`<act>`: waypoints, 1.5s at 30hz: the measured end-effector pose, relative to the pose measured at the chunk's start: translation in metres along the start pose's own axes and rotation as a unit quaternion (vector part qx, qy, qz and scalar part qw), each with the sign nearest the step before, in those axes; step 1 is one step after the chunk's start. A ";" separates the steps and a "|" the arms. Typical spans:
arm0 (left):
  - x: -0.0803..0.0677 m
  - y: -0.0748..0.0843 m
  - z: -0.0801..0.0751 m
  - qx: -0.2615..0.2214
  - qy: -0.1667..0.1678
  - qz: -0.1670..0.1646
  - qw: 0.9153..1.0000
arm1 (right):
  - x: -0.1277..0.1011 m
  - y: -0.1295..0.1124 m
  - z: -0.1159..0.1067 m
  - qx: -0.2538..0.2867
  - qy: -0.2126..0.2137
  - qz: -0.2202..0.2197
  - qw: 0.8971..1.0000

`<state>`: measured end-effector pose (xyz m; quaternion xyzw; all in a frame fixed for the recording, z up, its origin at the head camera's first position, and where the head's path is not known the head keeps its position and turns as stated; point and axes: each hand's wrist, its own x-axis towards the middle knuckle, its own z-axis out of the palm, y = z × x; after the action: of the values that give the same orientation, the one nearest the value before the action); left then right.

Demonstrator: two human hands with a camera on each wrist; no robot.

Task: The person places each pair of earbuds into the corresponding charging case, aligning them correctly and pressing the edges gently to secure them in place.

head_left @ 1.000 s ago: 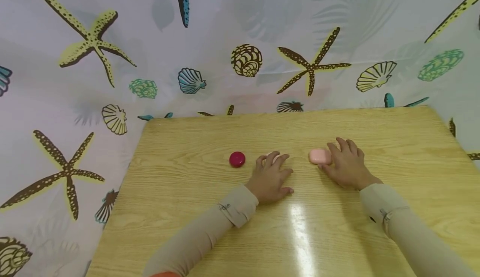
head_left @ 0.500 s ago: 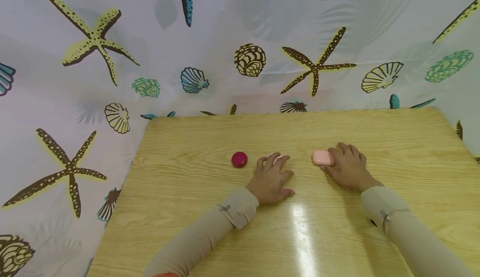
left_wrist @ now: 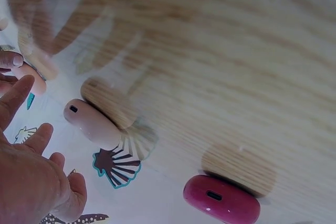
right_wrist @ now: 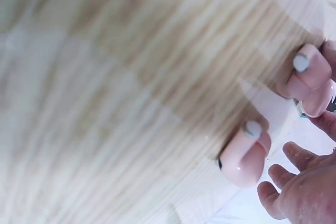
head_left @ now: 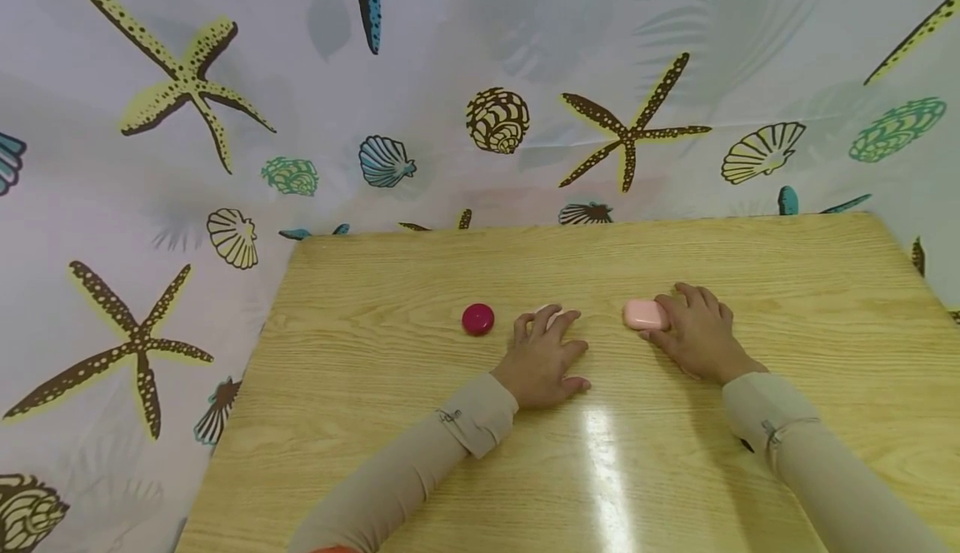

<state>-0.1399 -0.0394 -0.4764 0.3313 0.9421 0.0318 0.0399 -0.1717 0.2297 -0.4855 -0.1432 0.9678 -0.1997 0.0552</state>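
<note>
A pink rounded case (head_left: 642, 315), like an earbud case, lies on the table. My right hand (head_left: 697, 336) pinches its right end between thumb and finger, the palm arched over the table. Under that hand, in the right wrist view, two pink earbuds with grey-tipped stems show: the near earbud (right_wrist: 242, 161) and the farther earbud (right_wrist: 310, 72), by the thumb and finger. The head view hides them. My left hand (head_left: 542, 361) has loosely spread fingers, close to a pale pink case (left_wrist: 93, 124), which those fingers partly cover in the head view.
A magenta case (head_left: 477, 319) with a small port lies left of the left hand. The wooden table (head_left: 390, 403) is glossy and reflects light. A white cloth (head_left: 450, 178) printed with starfish and shells hangs behind its back edge and along the sides.
My right fingers have closed in on the pink case's right end since the earliest frame. The left hand has stayed in place. The whole head view has shifted slightly.
</note>
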 end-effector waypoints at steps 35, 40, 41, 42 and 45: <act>0.011 0.000 -0.035 -0.395 0.099 -0.088 0.909 | -0.012 -0.066 -0.012 0.025 0.260 -0.238 0.936; 0.012 0.001 -0.036 -0.499 0.076 -0.103 0.857 | -0.014 -0.075 -0.015 0.037 0.277 -0.251 0.927; 0.012 0.001 -0.036 -0.516 0.072 -0.104 0.847 | -0.014 -0.076 -0.015 0.039 0.280 -0.254 0.925; 0.012 0.001 -0.036 -0.529 0.069 -0.104 0.839 | -0.015 -0.078 -0.015 0.042 0.282 -0.256 0.924; 0.013 0.001 -0.035 -0.561 0.067 -0.090 0.820 | -0.016 -0.082 -0.016 0.048 0.285 -0.261 0.921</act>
<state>-0.1522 -0.0315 -0.4419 0.1623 0.7871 0.5736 0.1584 -0.1378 0.1685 -0.4373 -0.3250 0.8600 -0.2857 -0.2705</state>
